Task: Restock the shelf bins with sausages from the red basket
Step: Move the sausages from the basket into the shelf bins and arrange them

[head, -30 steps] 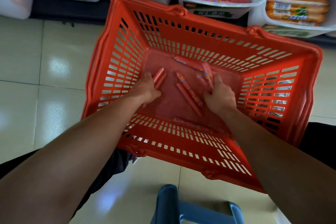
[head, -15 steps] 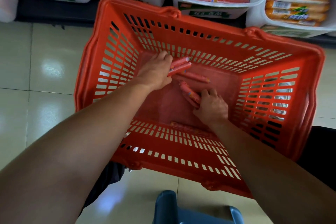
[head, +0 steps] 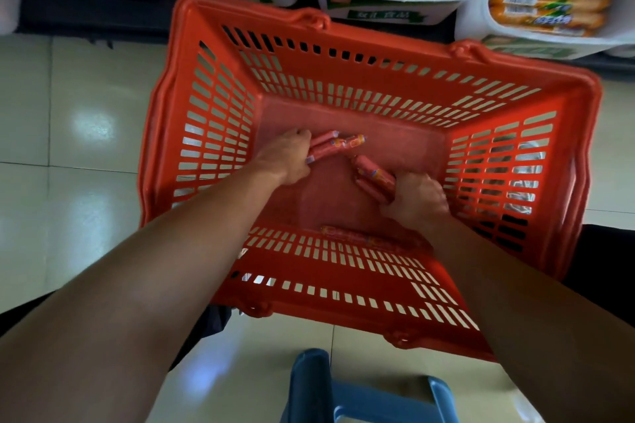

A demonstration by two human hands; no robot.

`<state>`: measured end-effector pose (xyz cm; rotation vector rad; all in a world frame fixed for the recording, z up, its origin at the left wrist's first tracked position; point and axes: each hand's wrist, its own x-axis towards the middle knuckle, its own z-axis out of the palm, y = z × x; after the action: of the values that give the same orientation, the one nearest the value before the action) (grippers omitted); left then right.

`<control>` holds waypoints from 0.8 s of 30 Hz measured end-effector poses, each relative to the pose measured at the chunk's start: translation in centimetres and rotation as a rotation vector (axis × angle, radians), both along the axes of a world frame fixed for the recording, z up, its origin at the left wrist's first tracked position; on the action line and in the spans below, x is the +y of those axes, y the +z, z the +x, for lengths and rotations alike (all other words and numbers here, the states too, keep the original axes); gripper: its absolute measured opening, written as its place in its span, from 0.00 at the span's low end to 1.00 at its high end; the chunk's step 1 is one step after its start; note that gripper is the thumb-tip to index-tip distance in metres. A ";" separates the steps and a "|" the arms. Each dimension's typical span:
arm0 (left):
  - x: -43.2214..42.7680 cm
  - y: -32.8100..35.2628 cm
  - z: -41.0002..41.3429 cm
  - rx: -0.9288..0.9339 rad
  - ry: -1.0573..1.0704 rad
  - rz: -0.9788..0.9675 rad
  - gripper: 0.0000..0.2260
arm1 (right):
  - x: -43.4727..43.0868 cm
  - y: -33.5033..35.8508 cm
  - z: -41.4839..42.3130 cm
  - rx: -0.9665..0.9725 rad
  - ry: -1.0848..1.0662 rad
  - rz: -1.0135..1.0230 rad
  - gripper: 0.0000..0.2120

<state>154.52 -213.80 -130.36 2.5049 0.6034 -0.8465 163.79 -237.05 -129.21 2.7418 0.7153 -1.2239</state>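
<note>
Down on the red basket (head: pixel 378 45) floor, our left hand (head: pixel 292 156) curls its fingers round a sausage bundle (head: pixel 335 144) at 11 o'clock and our right hand (head: pixel 417 197) grips a second bundle (head: pixel 374 178) at 3, so we should squeeze evenly and gather the stray sausage (head: pixel 360 235) at 6 o'clock.

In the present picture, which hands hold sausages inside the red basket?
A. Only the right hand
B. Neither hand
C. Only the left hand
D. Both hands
D: the left hand grips a bundle of sausages and the right hand grips a second bundle, both low inside the red basket.
</note>
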 end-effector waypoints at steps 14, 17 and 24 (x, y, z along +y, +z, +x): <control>2.3 4.2 -4.2 0.090 0.197 -0.015 0.24 | -0.9 0.7 -4.0 0.060 0.412 0.173 0.44; 2.0 4.3 -4.1 0.093 0.199 -0.016 0.23 | -0.7 0.5 -4.1 -0.056 0.493 0.198 0.44; 1.7 4.0 -4.4 0.078 0.218 -0.006 0.26 | 0.1 -0.2 -1.4 -0.117 0.338 0.155 0.53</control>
<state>150.15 -212.14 -126.35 2.3552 0.8807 -0.8638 162.37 -236.92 -129.43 2.6296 1.2422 -0.9654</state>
